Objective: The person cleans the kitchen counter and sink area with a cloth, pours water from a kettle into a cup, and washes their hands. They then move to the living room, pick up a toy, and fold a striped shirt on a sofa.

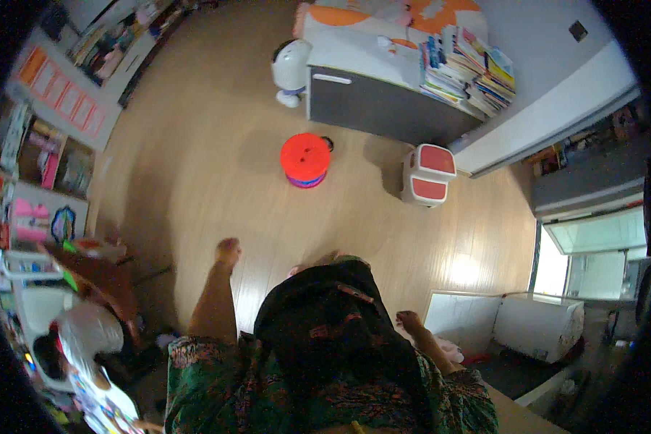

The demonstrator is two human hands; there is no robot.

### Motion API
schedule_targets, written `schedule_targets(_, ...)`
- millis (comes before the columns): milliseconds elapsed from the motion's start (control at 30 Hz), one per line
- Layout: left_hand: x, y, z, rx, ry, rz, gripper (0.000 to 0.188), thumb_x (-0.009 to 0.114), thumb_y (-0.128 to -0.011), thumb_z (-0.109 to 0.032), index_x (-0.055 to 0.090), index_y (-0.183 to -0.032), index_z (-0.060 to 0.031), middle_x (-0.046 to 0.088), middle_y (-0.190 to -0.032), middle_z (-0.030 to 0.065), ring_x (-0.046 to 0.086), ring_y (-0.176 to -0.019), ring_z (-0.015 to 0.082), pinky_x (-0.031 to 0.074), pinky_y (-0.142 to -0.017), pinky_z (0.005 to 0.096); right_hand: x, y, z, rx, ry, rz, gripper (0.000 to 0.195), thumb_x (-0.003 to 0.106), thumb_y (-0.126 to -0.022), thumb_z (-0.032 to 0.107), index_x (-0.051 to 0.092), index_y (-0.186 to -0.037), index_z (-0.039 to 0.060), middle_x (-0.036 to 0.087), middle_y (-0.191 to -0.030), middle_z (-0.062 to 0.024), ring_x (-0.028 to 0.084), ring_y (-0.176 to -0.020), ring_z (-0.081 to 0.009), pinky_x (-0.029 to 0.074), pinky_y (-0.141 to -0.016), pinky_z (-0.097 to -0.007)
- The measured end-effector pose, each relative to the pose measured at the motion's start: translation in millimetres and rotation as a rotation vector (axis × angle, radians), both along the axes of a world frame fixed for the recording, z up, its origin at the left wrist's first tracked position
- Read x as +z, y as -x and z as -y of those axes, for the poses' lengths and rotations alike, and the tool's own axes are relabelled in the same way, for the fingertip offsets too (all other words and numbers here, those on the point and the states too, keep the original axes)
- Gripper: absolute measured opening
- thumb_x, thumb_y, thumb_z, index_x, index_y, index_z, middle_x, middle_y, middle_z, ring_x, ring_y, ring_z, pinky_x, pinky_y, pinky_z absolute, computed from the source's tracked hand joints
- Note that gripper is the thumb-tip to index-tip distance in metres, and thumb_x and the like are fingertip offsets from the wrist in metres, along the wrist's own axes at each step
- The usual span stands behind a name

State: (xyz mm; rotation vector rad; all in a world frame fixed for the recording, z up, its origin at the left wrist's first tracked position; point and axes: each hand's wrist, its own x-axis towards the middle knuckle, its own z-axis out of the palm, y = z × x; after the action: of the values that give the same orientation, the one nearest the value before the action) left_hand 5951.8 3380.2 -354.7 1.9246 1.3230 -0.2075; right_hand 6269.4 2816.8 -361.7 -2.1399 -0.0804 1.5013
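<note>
Over the wood-look floor, my left hand (228, 253) hangs at the left of my body with its fingers curled; whether it holds anything small cannot be told. On the other side, my right hand (408, 321) is beside my dark apron (325, 325), its fingers loosely bent, and nothing shows in it. Farther ahead on the floor stands a round red stool (305, 157) with blue and purple lower rings, touched by neither hand. A white step stool with red treads (429, 174) stands to its right, near the cabinet.
A grey-fronted cabinet (369, 106) bears stacked books (466, 73); a white robot-like object (291, 68) stands beside it. Shelves (43, 154) line the left side. Another person (87, 336) sits at lower left by a wooden table (95, 276). A white box-like object (537, 325) is at lower right.
</note>
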Motion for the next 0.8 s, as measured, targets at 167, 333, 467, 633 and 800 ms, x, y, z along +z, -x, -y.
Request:
schedule_targets(167,78.5,-231.7,-74.9,0.517,0.164,0.537,0.030,0.049,-0.086,-0.036,0.056,-0.088,-0.0078,0.059,-0.082,0.0013,0.058,-0.069,0.0117,0.043,-0.054,0.0252,11.9,-107.6,2.7,-0.724,-0.008,-0.349,0.011,0.051,-0.084,0.018,0.054,-0.089,0.0088,0.058,-0.075,-0.0051,0.056,-0.064,-0.0173,0.044,-0.054,-0.0299)
schedule_targets(333,-1.5,-310.0,-65.7,-0.058,0.122,0.167,0.035,0.044,-0.085,-0.037,0.060,-0.083,-0.0059,0.061,-0.082,0.0125,0.057,-0.076,0.0270,0.043,-0.067,0.0399,54.5,-286.7,-76.4,-0.689,-0.004,0.033,0.020,0.056,-0.083,0.019,0.055,-0.099,0.0070,0.060,-0.083,-0.0089,0.059,-0.067,-0.0192,0.046,-0.055,-0.0308)
schedule_targets(467,-45.5,-309.6,-24.6,-0.446,0.199,-0.100,0.036,0.048,-0.082,-0.038,0.062,-0.083,-0.0053,0.063,-0.081,0.0153,0.059,-0.078,0.0324,0.044,-0.070,0.0452,92.6,-460.8,-110.8,-0.679,-0.327,0.257,0.029,0.056,-0.083,0.026,0.055,-0.106,0.0084,0.061,-0.086,-0.0060,0.059,-0.073,-0.0166,0.045,-0.060,-0.0295)
schedule_targets(633,-29.7,-326.5,-34.4,0.187,0.663,-0.202,0.024,0.046,-0.087,-0.027,0.056,-0.088,-0.0053,0.059,-0.068,0.0045,0.061,-0.067,0.0153,0.047,-0.043,0.0323,219.6,-631.9,-218.1,-0.512,-0.429,0.734,0.028,0.055,-0.085,0.028,0.059,-0.102,0.0062,0.060,-0.086,-0.0035,0.056,-0.072,-0.0117,0.042,-0.062,-0.0248)
schedule_targets(800,-102.8,-377.5,-100.4,0.362,0.692,-0.215,0.020,0.045,-0.087,-0.025,0.055,-0.091,-0.0083,0.058,-0.082,0.0051,0.059,-0.065,0.0167,0.045,-0.045,0.0330,353.6,-731.0,-322.1,-0.174,-0.513,1.405,0.014,0.057,-0.084,0.009,0.059,-0.095,0.0010,0.059,-0.082,-0.0020,0.050,-0.079,-0.0075,0.042,-0.073,-0.0224)
